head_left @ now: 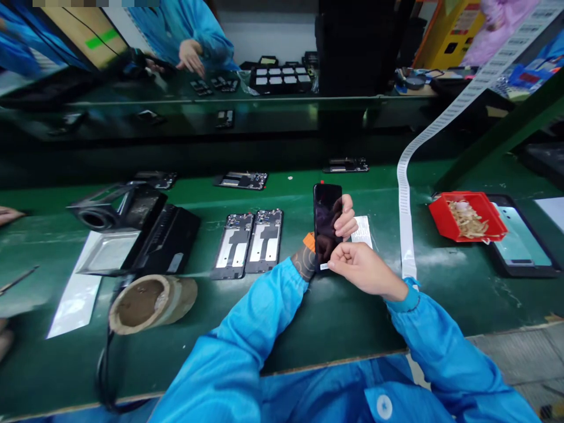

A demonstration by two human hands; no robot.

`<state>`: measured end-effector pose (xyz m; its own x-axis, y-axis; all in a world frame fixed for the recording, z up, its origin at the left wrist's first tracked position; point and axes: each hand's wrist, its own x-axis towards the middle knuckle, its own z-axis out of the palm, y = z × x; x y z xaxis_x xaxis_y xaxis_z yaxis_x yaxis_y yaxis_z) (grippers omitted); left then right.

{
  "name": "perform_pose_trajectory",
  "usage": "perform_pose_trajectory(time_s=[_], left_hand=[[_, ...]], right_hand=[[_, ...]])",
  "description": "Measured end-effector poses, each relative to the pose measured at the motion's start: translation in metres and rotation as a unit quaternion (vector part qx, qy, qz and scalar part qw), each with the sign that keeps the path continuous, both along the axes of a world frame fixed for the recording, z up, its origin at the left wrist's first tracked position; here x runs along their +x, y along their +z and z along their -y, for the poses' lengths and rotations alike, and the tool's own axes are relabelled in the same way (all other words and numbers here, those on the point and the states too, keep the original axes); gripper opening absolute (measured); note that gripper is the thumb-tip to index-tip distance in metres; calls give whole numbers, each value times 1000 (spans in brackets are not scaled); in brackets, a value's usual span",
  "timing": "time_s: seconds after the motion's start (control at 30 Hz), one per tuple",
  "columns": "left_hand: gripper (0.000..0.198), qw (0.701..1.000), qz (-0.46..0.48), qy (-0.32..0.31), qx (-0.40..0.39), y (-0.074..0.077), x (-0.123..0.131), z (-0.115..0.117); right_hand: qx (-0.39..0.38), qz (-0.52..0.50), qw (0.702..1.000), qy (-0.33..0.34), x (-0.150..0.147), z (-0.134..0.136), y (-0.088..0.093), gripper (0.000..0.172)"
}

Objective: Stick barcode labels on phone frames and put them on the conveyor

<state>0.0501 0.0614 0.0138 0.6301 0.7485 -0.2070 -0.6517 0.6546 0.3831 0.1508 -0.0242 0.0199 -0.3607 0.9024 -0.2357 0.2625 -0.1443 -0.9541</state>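
My left hand [346, 218] is closed around a phone [328, 214], its fingers wrapped over the right edge from behind. The phone's dark, glossy screen faces me, tilted upright over the bench. At the lower end of the screen sits a small white label [325, 267]. My right hand [363, 270] pinches at that label's right end with thumb and forefinger. A printed white sheet [362, 230] lies just behind the right hand. Two opened phone bodies [233, 247] lie side by side on the green bench to the left.
A barcode label strip [403, 194] hangs down to the bench. Right of it are a red bin [469, 217] of scraps and a tray [529, 267]. At left stand a black device [171, 238] and a cardboard tube [154, 302]. A co-worker's hand [191, 57] works across the bench.
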Motion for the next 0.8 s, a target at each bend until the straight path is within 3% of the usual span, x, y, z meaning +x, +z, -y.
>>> perform_pose_trajectory(time_s=[0.13, 0.3, 0.4, 0.5, 0.57, 0.63, 0.7, 0.73, 0.77, 0.8], left_hand=[[43, 999, 17, 40, 16, 0, 4, 1], [35, 992, 3, 123, -13, -3, 2, 0], [45, 978, -16, 208, -29, -6, 3, -4], [51, 939, -101, 324, -62, -6, 9, -11], [47, 912, -153, 372, -78, -3, 9, -16], [41, 898, -169, 399, -73, 3, 0, -20], [34, 918, -191, 346, -26, 12, -20, -22], [30, 939, -221, 265, 15, 16, -32, -23], [28, 955, -264, 124, 61, 20, -45, -24], [27, 948, -302, -24, 94, 24, -57, -26]], right_hand=[[58, 77, 994, -42, -3, 3, -1, 19], [164, 164, 968, -93, -3, 6, -4, 22], [306, 147, 922, -186, -2, 10, -9, 22], [395, 96, 896, -176, 3, 11, -13, 29], [373, 92, 900, -204, 15, 5, -14, 26], [291, 58, 914, -276, 35, -7, -14, 24], [180, -25, 931, -317, 57, -23, -15, 31], [128, -73, 936, -320, 66, -30, -15, 34], [83, -117, 938, -316, 73, -37, -16, 36], [46, -154, 938, -308, 77, -43, -17, 38]])
